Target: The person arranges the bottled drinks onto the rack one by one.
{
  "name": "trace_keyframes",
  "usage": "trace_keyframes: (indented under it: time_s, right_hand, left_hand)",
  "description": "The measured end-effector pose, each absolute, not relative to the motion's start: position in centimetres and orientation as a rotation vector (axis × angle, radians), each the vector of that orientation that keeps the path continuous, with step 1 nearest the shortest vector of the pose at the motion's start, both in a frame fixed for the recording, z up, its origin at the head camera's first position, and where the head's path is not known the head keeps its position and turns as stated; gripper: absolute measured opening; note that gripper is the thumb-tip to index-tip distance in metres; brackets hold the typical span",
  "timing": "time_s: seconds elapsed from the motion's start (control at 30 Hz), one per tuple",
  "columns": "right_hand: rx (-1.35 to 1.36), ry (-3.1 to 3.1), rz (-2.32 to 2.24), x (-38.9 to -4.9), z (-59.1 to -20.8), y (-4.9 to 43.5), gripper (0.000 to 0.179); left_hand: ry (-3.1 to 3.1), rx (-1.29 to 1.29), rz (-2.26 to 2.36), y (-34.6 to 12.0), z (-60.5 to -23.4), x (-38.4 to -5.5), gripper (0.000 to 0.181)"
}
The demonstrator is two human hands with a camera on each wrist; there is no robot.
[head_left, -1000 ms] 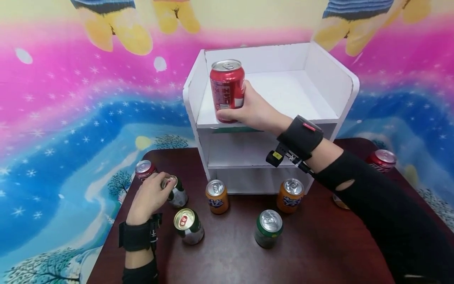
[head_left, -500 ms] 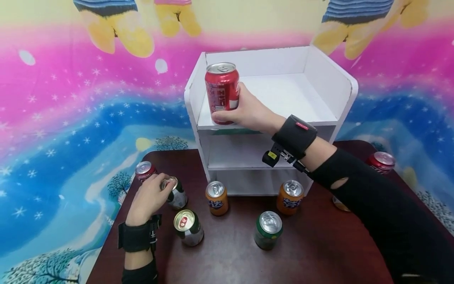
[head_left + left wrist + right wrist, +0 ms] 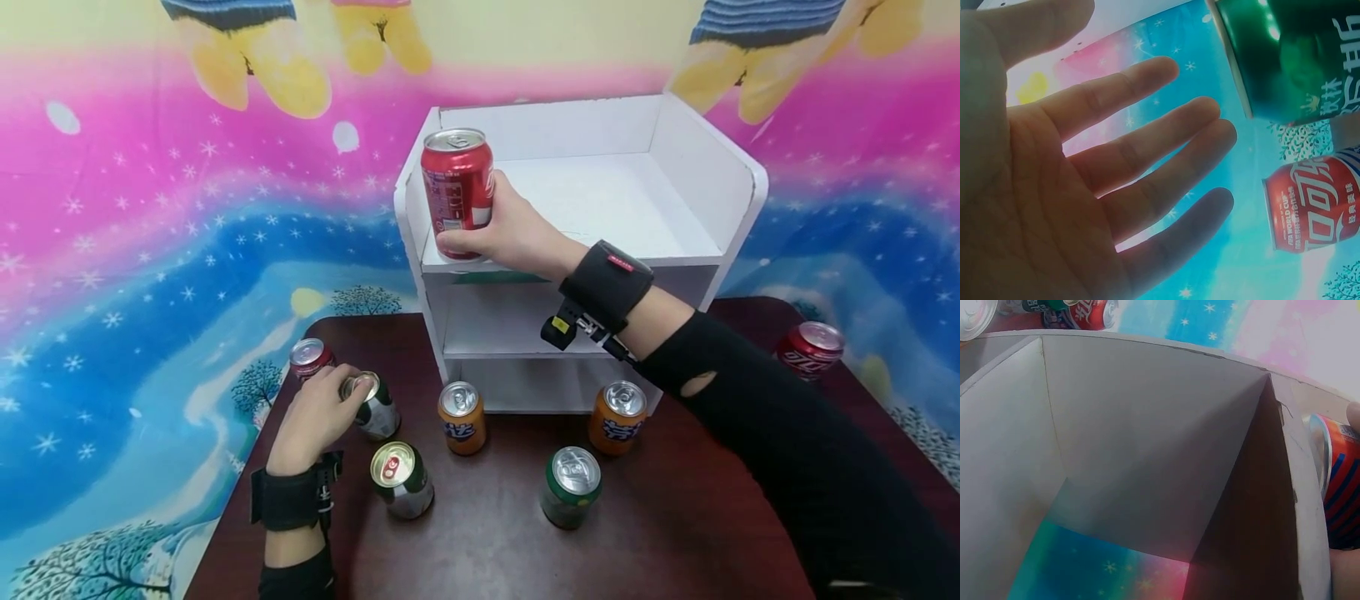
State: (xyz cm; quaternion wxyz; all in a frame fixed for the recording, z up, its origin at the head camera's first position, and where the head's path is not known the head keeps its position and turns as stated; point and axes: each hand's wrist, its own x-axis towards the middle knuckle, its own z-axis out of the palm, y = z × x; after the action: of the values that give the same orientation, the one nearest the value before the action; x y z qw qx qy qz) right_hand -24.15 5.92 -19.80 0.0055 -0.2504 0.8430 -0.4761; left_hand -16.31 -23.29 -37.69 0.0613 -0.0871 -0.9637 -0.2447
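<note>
My right hand (image 3: 517, 223) grips a red Coca-Cola can (image 3: 456, 192), upright at the front left of the top board of a white shelf unit (image 3: 600, 200). In the right wrist view only part of this can (image 3: 1342, 481) shows at the right edge, past a white panel, with bits of the fingers. My left hand (image 3: 315, 417) hovers with relaxed fingers over a green-and-silver can (image 3: 378, 415) and beside another red cola can (image 3: 311, 357). Seen from the left wrist, that palm holds nothing; its fingers (image 3: 1166, 162) are spread apart from the green can (image 3: 1291, 62).
Two orange cans, left (image 3: 461, 421) and right (image 3: 618, 421), stand before the shelf. Nearer are a gold-topped can (image 3: 401, 479) and a green can (image 3: 572, 487). A red can (image 3: 810, 350) stands at the right of the dark table (image 3: 480, 550).
My right hand has carried the red cola can a little to the left along the shelf's front. The left hand stays where it was.
</note>
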Motion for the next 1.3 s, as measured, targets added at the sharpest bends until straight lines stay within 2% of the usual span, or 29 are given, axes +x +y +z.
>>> trace_keyframes:
  time_s: [0.67,1.0,1.3]
  right_hand:
    - [-0.686,2.854,-1.514,-23.8,-20.4,4.9,0.071]
    - [-0.770,2.441,-1.698,-24.4,-19.9,6.2,0.071]
    - [-0.773,2.477,-1.634,-24.2,-20.0,6.1,0.073]
  left_hand:
    - [-2.947,-0.272,-0.744,-23.0,-37.5,-16.5,0.035]
    - [-2.952,-0.263,-0.731,-23.0,-37.6,-16.6,0.037]
    - [-2.952,-0.250,-0.733,-23.2,-37.5,-16.4,0.035]
